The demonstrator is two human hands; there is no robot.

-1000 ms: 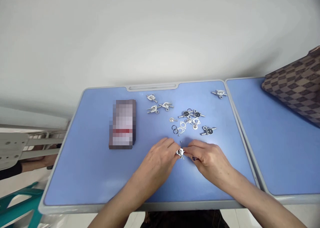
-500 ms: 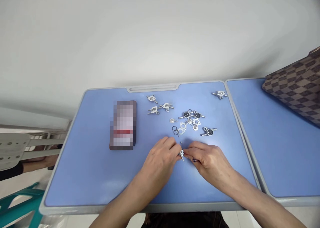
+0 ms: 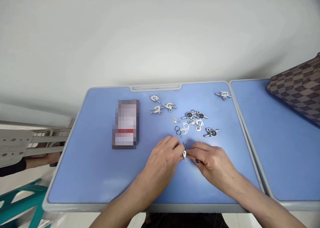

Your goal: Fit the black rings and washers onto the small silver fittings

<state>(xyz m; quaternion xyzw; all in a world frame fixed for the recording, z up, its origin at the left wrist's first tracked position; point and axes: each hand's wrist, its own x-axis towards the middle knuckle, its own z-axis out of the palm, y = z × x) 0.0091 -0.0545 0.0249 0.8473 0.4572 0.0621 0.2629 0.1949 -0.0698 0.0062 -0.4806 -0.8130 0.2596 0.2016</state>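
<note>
My left hand (image 3: pixel 163 159) and my right hand (image 3: pixel 211 161) meet over the blue table (image 3: pixel 95 174), fingertips pinched together on one small silver metal fitting (image 3: pixel 184 154) held just above the surface. Right behind them lies a cluster of loose metal parts (image 3: pixel 192 123): flat gaskets, dark rings and small valve-like bodies with black centres. Three more silver fittings (image 3: pixel 161 106) lie further back to the left, and a single one (image 3: pixel 223 94) sits near the table's far right corner. A tiny screw-like speck (image 3: pixel 183 143) rests between the cluster and my fingers.
A blurred box (image 3: pixel 126 124) lies on the table's left half. A second blue table (image 3: pixel 280 138) adjoins on the right, carrying a brown checkered bag (image 3: pixel 298 89). At the far left are a pale metal frame, a teal stool (image 3: pixel 22 201) and another person's arm (image 3: pixel 15 164).
Both hands stay pinched on the small fitting, turning it slightly between the fingertips. The view has shifted a little, so everything sits slightly further right in frame.
</note>
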